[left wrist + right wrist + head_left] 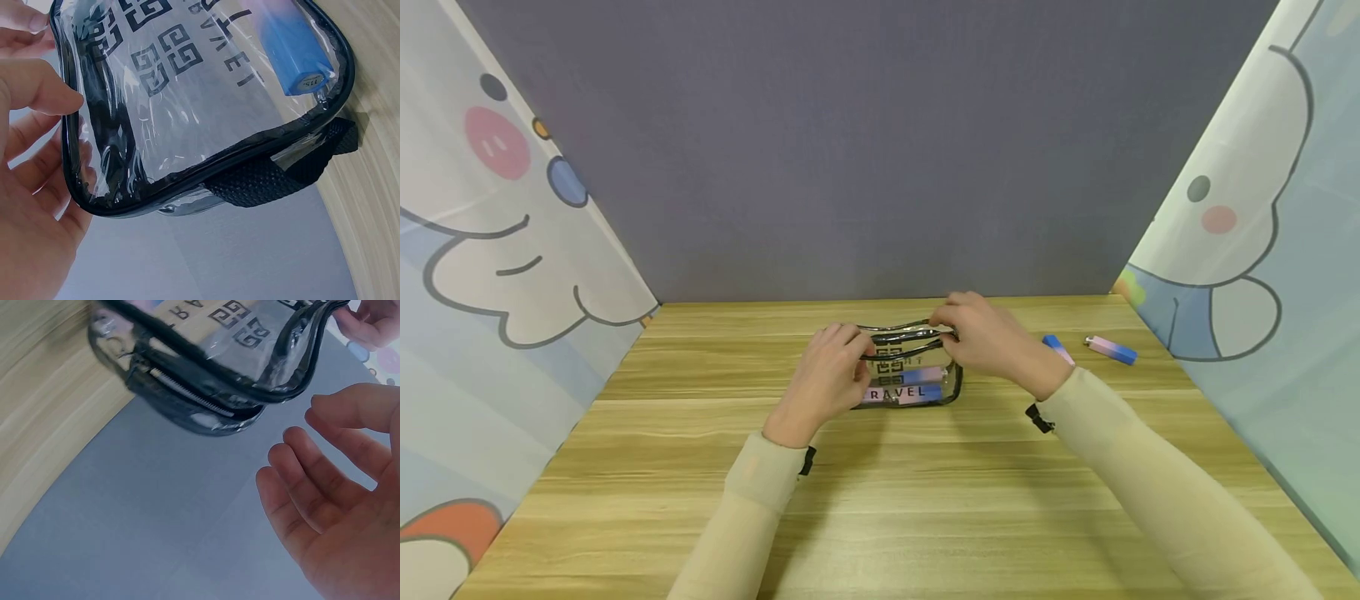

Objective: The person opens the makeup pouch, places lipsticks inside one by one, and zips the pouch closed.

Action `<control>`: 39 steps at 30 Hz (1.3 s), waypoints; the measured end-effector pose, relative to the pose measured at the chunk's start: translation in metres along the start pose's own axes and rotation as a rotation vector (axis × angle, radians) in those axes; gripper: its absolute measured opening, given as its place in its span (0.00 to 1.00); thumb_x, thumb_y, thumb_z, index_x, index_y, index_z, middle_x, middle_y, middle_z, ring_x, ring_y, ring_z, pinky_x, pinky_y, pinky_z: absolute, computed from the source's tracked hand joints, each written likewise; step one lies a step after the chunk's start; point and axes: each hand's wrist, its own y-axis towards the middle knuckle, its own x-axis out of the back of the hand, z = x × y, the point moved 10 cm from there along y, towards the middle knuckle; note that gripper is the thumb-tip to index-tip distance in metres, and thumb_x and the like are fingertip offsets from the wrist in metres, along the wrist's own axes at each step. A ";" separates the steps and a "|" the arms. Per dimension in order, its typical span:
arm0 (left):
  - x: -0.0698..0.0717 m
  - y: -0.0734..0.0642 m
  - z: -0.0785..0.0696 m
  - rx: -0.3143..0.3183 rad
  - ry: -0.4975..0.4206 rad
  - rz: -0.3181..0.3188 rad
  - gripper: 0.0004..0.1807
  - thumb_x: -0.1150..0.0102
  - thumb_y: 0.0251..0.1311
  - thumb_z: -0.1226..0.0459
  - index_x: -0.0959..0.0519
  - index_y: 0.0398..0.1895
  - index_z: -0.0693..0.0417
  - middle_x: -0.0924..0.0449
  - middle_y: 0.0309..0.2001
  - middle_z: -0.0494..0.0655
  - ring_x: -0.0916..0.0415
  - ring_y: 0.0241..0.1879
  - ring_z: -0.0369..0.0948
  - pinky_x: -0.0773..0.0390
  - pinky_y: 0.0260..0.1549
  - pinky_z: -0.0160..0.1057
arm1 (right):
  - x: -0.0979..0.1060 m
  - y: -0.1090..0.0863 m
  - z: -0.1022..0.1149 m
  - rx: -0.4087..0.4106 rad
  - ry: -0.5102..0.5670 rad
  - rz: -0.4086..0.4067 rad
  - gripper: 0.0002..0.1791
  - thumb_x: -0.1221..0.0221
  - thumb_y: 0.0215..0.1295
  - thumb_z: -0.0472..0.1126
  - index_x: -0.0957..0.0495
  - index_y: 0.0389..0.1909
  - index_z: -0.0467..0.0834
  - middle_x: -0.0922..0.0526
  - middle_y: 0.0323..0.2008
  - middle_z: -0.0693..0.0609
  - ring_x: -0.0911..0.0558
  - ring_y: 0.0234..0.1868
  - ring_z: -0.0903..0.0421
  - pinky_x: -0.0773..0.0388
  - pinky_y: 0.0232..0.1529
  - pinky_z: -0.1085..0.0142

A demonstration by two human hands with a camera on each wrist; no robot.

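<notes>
A clear travel bag point(917, 365) with black trim and printed lettering stands at the back middle of the table. Inside it lie pink-to-blue square tubes point(294, 53). The left hand point(829, 371) pinches the bag's upper left edge between thumb and fingers; its thumb presses the black piping in the left wrist view. By the upper right corner is the right hand point(985, 337), fingers loosely bent. The right wrist view shows a gap between those fingers and the bag. A zipper point(187, 392) runs along the bag's opening, which gapes somewhat.
Two more pink-and-blue tubes lie on the wooden table point(880, 517) to the right: one tube point(1111, 350) with a small metal end, the other tube point(1058, 348) partly behind the right forearm. A grey panel point(880, 150) rises behind, with cartoon-printed cloths point(1240, 208) at both sides.
</notes>
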 end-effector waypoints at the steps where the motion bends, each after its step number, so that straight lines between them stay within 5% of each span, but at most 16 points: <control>1: 0.000 0.000 0.000 -0.001 0.001 -0.002 0.13 0.34 0.44 0.76 0.19 0.35 0.56 0.21 0.35 0.46 0.27 0.37 0.45 0.27 0.39 0.43 | 0.001 -0.002 -0.002 -0.002 -0.001 -0.006 0.14 0.39 0.67 0.34 0.15 0.52 0.40 0.18 0.45 0.46 0.22 0.42 0.49 0.24 0.33 0.59; 16: -0.001 0.001 0.002 0.004 0.003 -0.001 0.12 0.34 0.46 0.75 0.19 0.35 0.56 0.21 0.35 0.46 0.26 0.38 0.46 0.27 0.41 0.44 | 0.006 -0.021 -0.032 -0.041 -0.019 -0.023 0.12 0.38 0.66 0.34 0.16 0.50 0.38 0.18 0.46 0.43 0.19 0.48 0.44 0.20 0.47 0.48; 39: -0.001 0.002 0.003 0.007 0.009 0.003 0.12 0.35 0.46 0.76 0.19 0.35 0.56 0.21 0.35 0.47 0.26 0.38 0.46 0.28 0.38 0.43 | 0.010 -0.039 -0.068 -0.110 -0.048 -0.020 0.13 0.38 0.66 0.34 0.17 0.50 0.35 0.18 0.46 0.40 0.19 0.46 0.43 0.21 0.46 0.47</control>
